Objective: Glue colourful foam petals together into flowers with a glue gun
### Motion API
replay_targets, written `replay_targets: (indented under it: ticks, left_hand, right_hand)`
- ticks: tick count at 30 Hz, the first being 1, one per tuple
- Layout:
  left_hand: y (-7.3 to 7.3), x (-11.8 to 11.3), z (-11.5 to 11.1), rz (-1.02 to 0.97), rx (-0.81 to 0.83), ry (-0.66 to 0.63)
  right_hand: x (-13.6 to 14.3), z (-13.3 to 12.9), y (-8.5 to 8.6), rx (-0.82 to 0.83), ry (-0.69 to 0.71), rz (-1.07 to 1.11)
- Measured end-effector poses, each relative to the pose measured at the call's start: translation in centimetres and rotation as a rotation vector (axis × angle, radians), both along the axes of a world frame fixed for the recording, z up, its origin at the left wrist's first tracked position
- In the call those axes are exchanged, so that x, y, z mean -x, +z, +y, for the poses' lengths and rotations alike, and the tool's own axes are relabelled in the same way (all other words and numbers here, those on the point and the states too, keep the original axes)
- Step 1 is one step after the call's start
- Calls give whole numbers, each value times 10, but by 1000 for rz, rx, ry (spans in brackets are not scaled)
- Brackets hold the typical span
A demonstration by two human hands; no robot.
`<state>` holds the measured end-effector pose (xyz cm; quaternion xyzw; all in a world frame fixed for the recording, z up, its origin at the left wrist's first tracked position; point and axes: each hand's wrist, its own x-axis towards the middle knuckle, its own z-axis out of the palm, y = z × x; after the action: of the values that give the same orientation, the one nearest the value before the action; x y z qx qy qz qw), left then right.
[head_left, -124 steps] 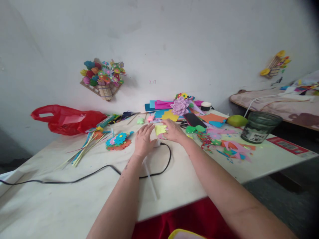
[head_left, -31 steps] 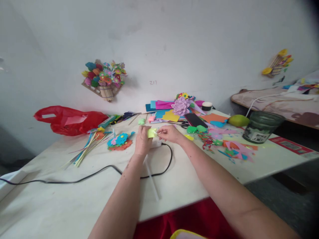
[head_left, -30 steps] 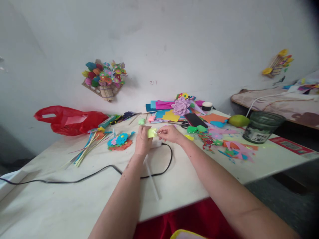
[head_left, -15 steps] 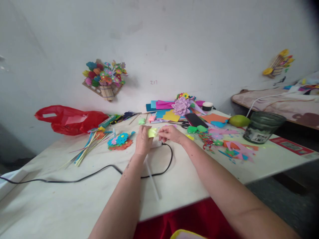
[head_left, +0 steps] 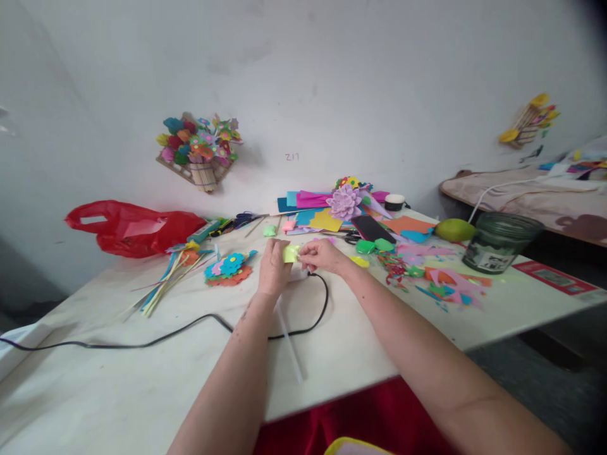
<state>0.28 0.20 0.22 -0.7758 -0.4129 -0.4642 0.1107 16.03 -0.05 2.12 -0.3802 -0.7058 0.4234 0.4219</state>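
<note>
My left hand [head_left: 274,265] is closed on the left side of a small yellow-green packet [head_left: 291,254], held just above the table. The fingers of my right hand [head_left: 322,256] are pinched together at the packet's right edge. Below my hands, a white device with a black cord [head_left: 326,303] is partly hidden. A clear glue stick [head_left: 290,344] slants toward the table's front edge. Small green [head_left: 269,230] and pink [head_left: 289,225] packets lie just beyond my hands.
Blue and orange foam flowers [head_left: 232,264], paper strips [head_left: 164,284] and a red bag [head_left: 137,227] are at the left. Foam scraps [head_left: 455,284], a phone [head_left: 373,229], a green fruit [head_left: 455,230] and a dark glass jar [head_left: 500,243] stand or lie at the right.
The yellow-green packet and my right fingers have shifted very slightly. Both hands keep their hold on it.
</note>
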Motion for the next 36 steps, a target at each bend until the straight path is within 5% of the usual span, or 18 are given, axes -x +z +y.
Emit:
replay_targets:
  ticks: [19, 36]
  left_hand:
    - [1, 1, -1, -9, 49, 21]
    - [-1, -1, -1, 29, 38, 15]
  right_hand:
    - [-4, -4, 6, -38, -57, 102]
    - [3, 2, -4, -9, -72, -45]
